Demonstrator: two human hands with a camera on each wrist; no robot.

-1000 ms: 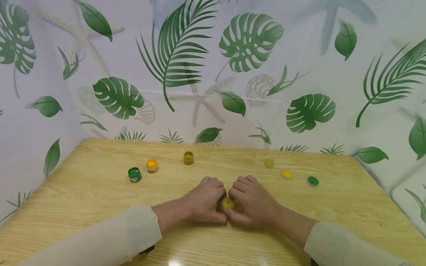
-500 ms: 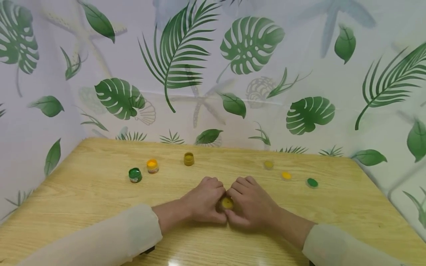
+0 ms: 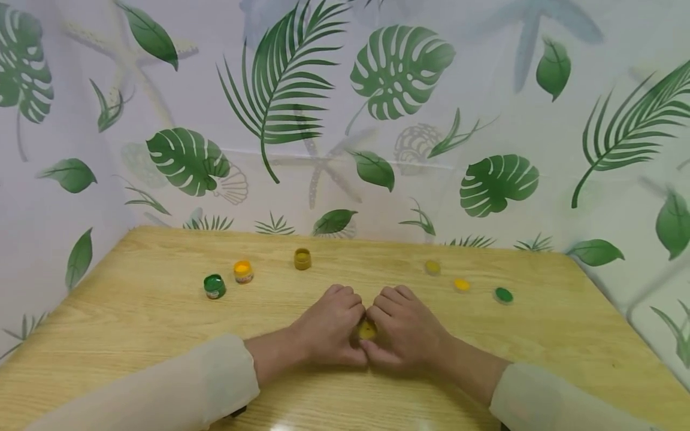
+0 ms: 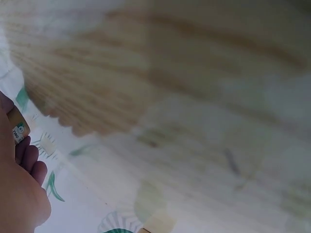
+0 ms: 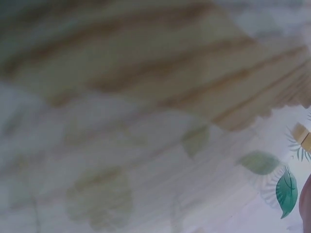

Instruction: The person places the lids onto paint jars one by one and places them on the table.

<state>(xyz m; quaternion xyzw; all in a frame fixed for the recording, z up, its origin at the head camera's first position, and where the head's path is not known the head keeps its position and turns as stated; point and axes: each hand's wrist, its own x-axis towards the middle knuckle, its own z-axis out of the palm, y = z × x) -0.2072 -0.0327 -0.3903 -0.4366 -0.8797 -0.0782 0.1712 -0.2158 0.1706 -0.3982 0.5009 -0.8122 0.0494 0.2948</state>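
In the grip: one small dull-yellow pot (image 3: 368, 329), central and near me, hemmed between my two hands; whether its base touches the table (image 3: 162, 329) is hidden.

My left hand (image 3: 334, 328): narrow, fingers curled round the pot; its label shows beside them in the left wrist view.

My right hand (image 3: 406, 329): equally narrow, bent fingers and thumb on the opposite side, probably so that one hand steadies against the other's effort. Which steadies, I cannot tell.

Beyond, to the left: three uncapped pots, green (image 3: 214, 286), orange-yellow (image 3: 243, 272) and mustard (image 3: 302, 259), upright, presumably to keep their contents in.

Beyond, to the right: three lids, mustard (image 3: 433, 267), yellow (image 3: 461, 285) and green (image 3: 504, 295), lying flat, seemingly kept apart for easy matching by colour.

Behind all: a leaf-print backdrop (image 3: 345, 120).
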